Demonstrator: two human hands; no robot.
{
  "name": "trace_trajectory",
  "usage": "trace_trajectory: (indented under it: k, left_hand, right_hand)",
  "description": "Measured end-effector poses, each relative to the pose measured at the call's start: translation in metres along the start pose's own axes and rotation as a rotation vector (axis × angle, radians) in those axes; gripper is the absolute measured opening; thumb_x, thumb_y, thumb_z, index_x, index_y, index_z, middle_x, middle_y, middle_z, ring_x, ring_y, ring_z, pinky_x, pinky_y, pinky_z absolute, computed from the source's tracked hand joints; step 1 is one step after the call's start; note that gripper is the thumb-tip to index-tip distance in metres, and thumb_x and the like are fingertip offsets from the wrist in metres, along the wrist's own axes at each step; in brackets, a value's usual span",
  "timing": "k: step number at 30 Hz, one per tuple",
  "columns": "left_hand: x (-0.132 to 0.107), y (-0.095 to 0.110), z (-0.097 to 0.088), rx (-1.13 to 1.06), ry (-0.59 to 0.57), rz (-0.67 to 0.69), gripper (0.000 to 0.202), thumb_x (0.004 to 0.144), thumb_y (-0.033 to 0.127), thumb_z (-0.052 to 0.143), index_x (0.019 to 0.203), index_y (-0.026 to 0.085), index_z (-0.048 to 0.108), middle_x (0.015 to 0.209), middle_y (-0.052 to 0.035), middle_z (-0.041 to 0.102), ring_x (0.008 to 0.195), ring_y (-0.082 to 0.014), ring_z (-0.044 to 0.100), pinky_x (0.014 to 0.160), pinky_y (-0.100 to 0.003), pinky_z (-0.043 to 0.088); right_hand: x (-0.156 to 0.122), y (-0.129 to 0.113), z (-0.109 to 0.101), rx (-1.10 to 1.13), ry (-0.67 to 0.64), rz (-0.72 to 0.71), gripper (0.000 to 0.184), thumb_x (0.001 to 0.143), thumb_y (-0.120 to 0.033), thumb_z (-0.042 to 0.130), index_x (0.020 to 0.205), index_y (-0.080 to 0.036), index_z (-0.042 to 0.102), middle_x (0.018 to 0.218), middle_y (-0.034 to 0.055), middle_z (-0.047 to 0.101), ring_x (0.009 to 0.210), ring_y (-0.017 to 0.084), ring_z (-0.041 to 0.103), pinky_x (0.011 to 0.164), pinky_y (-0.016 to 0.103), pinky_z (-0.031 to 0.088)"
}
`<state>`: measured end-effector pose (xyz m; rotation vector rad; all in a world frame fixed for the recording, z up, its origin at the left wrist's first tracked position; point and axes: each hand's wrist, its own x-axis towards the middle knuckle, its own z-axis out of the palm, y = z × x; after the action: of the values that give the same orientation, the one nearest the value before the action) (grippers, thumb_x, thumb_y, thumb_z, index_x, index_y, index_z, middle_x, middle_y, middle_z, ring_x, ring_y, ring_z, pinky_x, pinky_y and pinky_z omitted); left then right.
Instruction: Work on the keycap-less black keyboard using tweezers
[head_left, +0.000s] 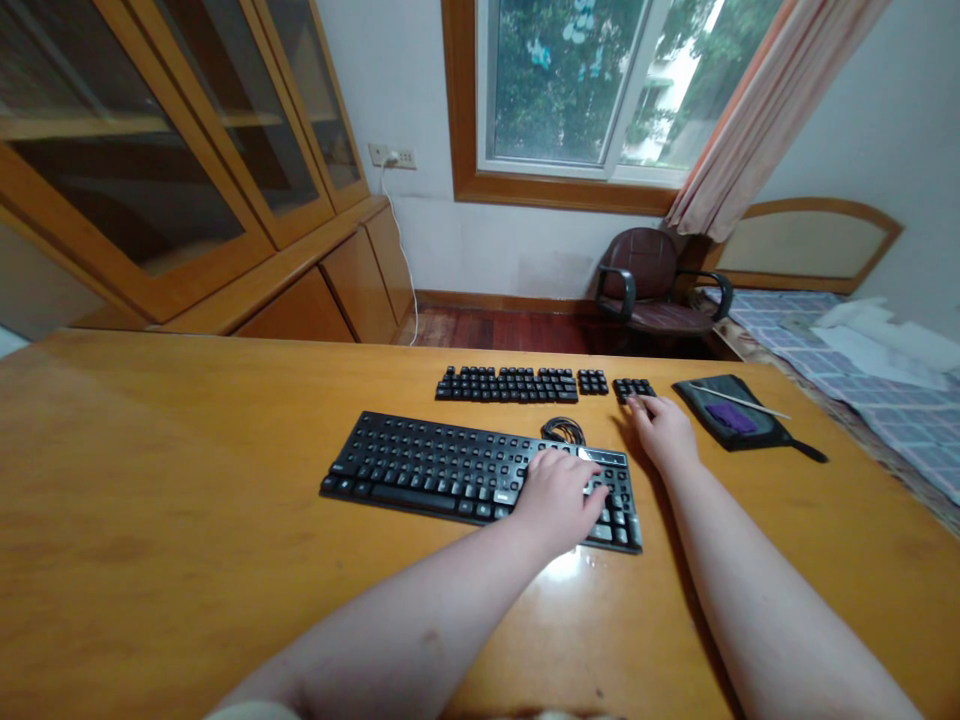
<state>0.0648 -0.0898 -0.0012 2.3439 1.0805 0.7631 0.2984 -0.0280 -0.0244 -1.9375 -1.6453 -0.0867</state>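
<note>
This is a room in a home, most likely a bedroom doubling as a study. Right of the window (559, 90) stand a curved headboard (810, 240) and a bed (900, 430) under a checked cover; a pink curtain (780, 110) hangs at the window's right edge. Below it, toward the right, sits an armchair (646, 270) (rather office-like) on reddish wooden flooring (487, 328). Glass-fronted cabinets (296, 240) line the window's left.
</note>
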Motion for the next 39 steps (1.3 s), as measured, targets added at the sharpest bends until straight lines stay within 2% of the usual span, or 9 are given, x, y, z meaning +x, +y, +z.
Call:
trace_trajectory:
  k: [4,6,9,12,15,22,26,33,39]
  left_hand:
    - [-0.003,0.004,-0.002,0.062,-0.083,0.163,0.042,0.078,0.038,0.059,0.115,0.020,0.054,0.114,-0.0057,0.059,0.109,-0.0218,0.048,0.105,-0.042,0.024]
    - [-0.004,0.004,-0.001,0.085,-0.123,0.197,0.053,0.075,0.042,0.062,0.121,0.019,0.049,0.123,-0.0070,0.054,0.115,-0.0230,0.045,0.106,-0.042,0.024]
    - [-0.003,0.004,-0.001,0.109,-0.163,0.182,0.062,0.073,0.047,0.063,0.124,0.017,0.045,0.130,-0.0092,0.049,0.119,-0.0250,0.041,0.105,-0.042,0.027]
    - [-0.001,0.004,-0.003,0.095,-0.172,0.159,0.063,0.072,0.047,0.064,0.124,0.018,0.044,0.128,-0.0090,0.051,0.119,-0.0244,0.042,0.102,-0.041,0.031]
    - [0.000,0.004,-0.005,0.068,-0.165,0.154,0.059,0.074,0.046,0.063,0.123,0.019,0.045,0.127,-0.0078,0.052,0.118,-0.0239,0.043,0.101,-0.040,0.033]
    - [-0.001,0.004,-0.002,0.128,-0.155,0.170,0.054,0.077,0.043,0.060,0.122,0.018,0.046,0.124,-0.0077,0.053,0.116,-0.0228,0.043,0.101,-0.040,0.033]
    - [-0.003,0.008,-0.001,0.198,-0.126,0.217,0.044,0.077,0.040,0.061,0.114,0.017,0.052,0.113,-0.0077,0.057,0.110,-0.0225,0.047,0.103,-0.041,0.031]
    - [-0.007,0.009,0.006,0.213,-0.102,0.236,0.037,0.079,0.035,0.060,0.109,0.014,0.055,0.117,-0.0108,0.055,0.116,-0.0237,0.044,0.106,-0.042,0.027]
    - [0.000,0.007,0.006,-0.007,-0.132,0.113,0.029,0.080,0.034,0.057,0.105,0.019,0.058,0.105,-0.0036,0.062,0.103,-0.0201,0.052,0.095,-0.036,0.039]
  right_hand:
    - [-0.006,-0.010,-0.019,0.223,0.191,-0.138,0.045,0.090,-0.041,0.031,0.087,-0.016,0.068,0.088,0.0111,0.064,0.089,0.023,0.058,0.081,0.036,0.044]
    - [-0.009,-0.019,-0.032,0.316,0.179,-0.188,0.050,0.091,-0.043,0.028,0.075,-0.016,0.066,0.077,0.0092,0.063,0.079,0.022,0.059,0.076,0.035,0.044]
    - [-0.013,-0.040,-0.053,0.450,-0.028,-0.159,0.041,0.086,-0.047,0.041,0.068,-0.017,0.062,0.067,0.0060,0.063,0.062,0.017,0.058,0.062,0.030,0.045]
    - [-0.016,-0.062,-0.072,0.408,-0.281,-0.175,0.033,0.078,-0.046,0.057,0.061,-0.017,0.058,0.058,0.0025,0.060,0.052,0.014,0.054,0.054,0.027,0.043]
    - [-0.021,-0.074,-0.080,0.349,-0.381,-0.194,0.030,0.078,-0.043,0.058,0.063,-0.017,0.059,0.055,0.0011,0.059,0.049,0.013,0.053,0.052,0.025,0.041]
    - [-0.047,-0.060,-0.060,0.345,-0.299,-0.116,0.033,0.077,-0.045,0.060,0.058,-0.017,0.059,0.057,0.0032,0.061,0.052,0.015,0.057,0.053,0.027,0.043]
    - [-0.053,-0.055,-0.055,0.406,-0.320,-0.184,0.033,0.077,-0.045,0.061,0.057,-0.018,0.060,0.056,0.0034,0.062,0.053,0.016,0.058,0.053,0.026,0.045]
    - [-0.058,-0.062,-0.058,0.391,-0.357,-0.426,0.030,0.081,-0.040,0.058,0.061,-0.018,0.061,0.059,0.0029,0.064,0.054,0.014,0.059,0.054,0.024,0.045]
    - [-0.069,-0.072,-0.054,0.324,-0.293,-0.739,0.031,0.088,-0.029,0.048,0.059,-0.019,0.053,0.052,0.0014,0.054,0.050,0.012,0.050,0.051,0.024,0.036]
